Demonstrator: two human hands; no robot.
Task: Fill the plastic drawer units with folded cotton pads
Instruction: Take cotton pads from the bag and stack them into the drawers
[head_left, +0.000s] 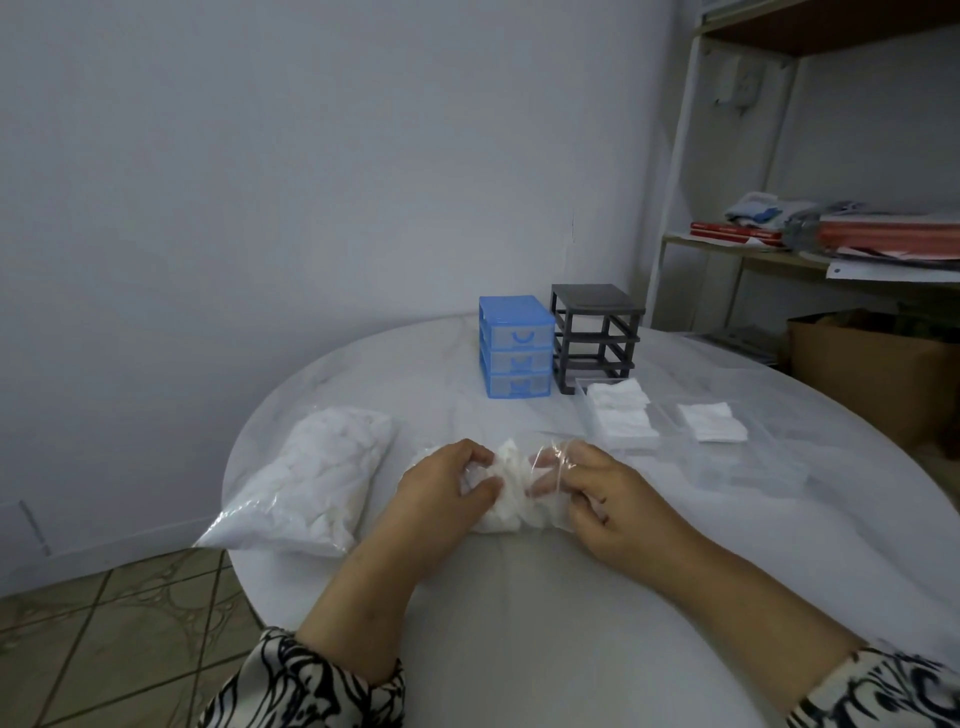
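Note:
A small clear plastic bag of white cotton pads lies at the middle of the round white table. My left hand grips its left side and my right hand pinches the plastic on its right side. Behind stand a blue drawer unit with its three drawers in, and a dark grey unit frame with no drawers in it. Two clear drawers lie on the table to the right: one holds stacked folded pads, the other holds a smaller stack.
A large full bag of cotton pads lies on the table's left side, near the edge. More clear drawers sit right of my hands. A metal shelf with papers and a cardboard box stand beyond the table at right.

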